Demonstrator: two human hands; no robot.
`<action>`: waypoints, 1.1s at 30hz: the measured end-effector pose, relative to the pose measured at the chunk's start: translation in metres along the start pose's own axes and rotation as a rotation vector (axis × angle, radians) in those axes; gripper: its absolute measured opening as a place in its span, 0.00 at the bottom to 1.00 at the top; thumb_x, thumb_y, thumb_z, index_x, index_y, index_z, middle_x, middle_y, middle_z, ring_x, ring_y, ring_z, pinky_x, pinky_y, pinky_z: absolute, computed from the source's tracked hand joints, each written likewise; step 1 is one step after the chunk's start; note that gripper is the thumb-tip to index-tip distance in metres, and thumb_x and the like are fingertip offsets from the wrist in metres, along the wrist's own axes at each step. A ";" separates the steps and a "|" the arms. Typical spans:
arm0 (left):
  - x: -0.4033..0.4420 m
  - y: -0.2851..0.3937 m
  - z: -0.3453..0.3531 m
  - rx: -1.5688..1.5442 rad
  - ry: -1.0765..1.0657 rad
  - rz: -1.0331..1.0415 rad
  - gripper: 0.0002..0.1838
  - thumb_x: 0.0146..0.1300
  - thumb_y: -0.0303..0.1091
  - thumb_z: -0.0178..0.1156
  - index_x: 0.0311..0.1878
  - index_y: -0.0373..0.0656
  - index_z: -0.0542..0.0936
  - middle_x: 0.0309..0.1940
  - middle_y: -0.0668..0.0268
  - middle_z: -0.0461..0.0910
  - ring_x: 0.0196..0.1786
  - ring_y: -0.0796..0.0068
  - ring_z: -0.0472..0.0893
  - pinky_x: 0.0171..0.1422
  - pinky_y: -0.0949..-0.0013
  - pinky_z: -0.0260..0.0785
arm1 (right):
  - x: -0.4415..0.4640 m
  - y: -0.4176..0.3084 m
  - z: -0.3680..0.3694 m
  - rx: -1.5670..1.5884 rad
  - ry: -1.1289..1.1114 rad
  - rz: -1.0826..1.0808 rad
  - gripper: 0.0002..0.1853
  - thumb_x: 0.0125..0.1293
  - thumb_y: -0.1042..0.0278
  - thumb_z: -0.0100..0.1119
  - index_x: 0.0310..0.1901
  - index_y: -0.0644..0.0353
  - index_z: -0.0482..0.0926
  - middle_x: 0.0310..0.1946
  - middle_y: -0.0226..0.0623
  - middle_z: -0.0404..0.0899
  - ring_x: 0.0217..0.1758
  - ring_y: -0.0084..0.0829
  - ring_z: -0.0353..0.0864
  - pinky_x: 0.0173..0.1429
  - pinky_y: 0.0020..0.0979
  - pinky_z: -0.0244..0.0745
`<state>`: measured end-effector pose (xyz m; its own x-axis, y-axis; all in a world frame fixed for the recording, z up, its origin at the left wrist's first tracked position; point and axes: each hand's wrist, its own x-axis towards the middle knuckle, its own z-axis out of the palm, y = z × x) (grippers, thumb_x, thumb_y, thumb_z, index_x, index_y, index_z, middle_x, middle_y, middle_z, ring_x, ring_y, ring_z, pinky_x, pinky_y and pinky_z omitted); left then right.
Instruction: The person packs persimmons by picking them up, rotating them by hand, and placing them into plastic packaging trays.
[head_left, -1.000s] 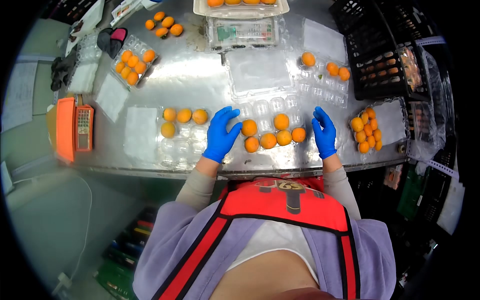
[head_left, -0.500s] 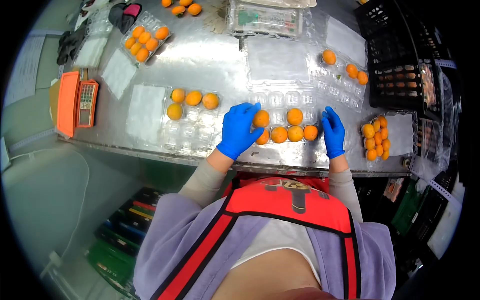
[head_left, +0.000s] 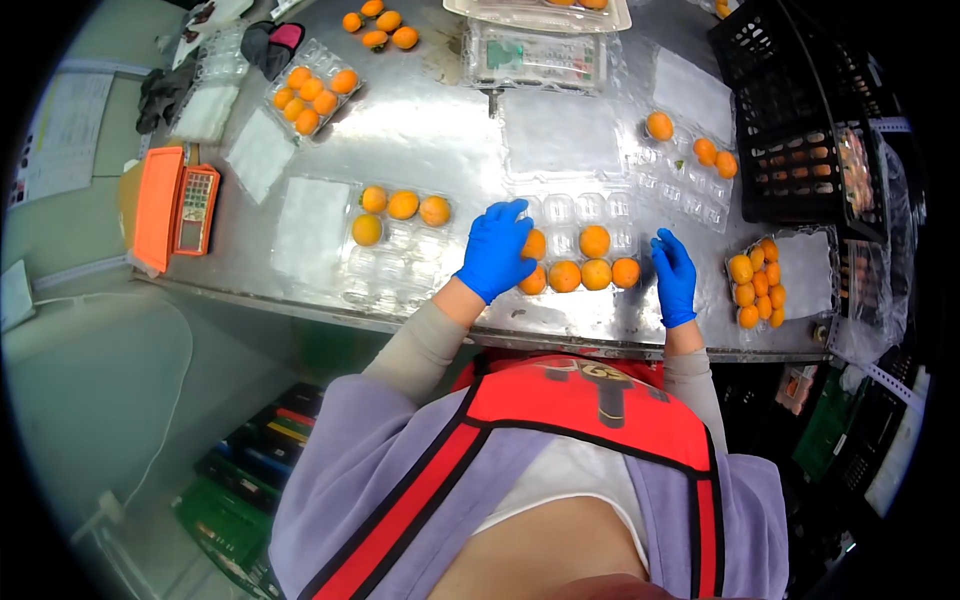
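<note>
Near the centre of the frame, on the metal tabletop, a clear plastic tray with moulded cells; inside, six orange fruits, four along the near row and two in the row behind, with bare cells at the back; at the left edge of the tray, the left hand, blue-gloved, bent around the leftmost fruits with thumb and fingers apart; cannot tell whether gripping or merely resting there; just beyond the right edge of the tray, the right hand, also blue-gloved, loosely curled and free of any load; left of centre, a second tray with four orange fruits toward its back and left, a pale flat sheet beside; to the right and farther back, a third tray with three orange fruits; at the right of the frame, a tight fruit cluster; in the upper right, a tall black crate; in the upper left, a tilted tray of orange fruits, and toward the top edge loose fruits; at far left, an orange device with a keypad.
</note>
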<state>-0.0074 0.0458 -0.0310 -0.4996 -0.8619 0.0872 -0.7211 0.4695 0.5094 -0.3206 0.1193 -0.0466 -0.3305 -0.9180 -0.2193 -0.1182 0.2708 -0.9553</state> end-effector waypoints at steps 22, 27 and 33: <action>0.052 0.063 -0.091 -1.322 0.043 0.066 0.30 0.50 0.39 0.69 0.57 0.42 0.76 0.69 0.57 0.61 0.73 0.62 0.58 0.75 0.58 0.48 | -0.006 -0.170 0.054 0.455 -0.470 0.155 0.21 0.70 0.61 0.51 0.61 0.60 0.71 0.51 0.34 0.78 0.52 0.23 0.76 0.56 0.25 0.70; 0.063 0.077 -0.097 -1.091 0.122 0.221 0.34 0.45 0.44 0.70 0.59 0.44 0.76 0.68 0.56 0.62 0.72 0.60 0.59 0.74 0.56 0.49 | -0.020 -0.193 0.064 0.532 -0.492 0.111 0.27 0.68 0.55 0.52 0.65 0.56 0.67 0.46 0.29 0.75 0.47 0.21 0.73 0.55 0.24 0.68; 0.066 0.079 -0.097 -0.948 0.152 0.283 0.33 0.45 0.40 0.70 0.58 0.45 0.77 0.67 0.55 0.63 0.71 0.59 0.60 0.73 0.56 0.49 | -0.028 -0.195 0.067 0.419 -0.446 -0.009 0.31 0.67 0.54 0.54 0.68 0.57 0.61 0.46 0.33 0.75 0.50 0.23 0.73 0.56 0.26 0.68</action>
<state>-0.0511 0.0077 0.0983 -0.4791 -0.7886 0.3854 0.1285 0.3713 0.9196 -0.2259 0.0726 0.1323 0.1031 -0.9772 -0.1858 0.2892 0.2082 -0.9344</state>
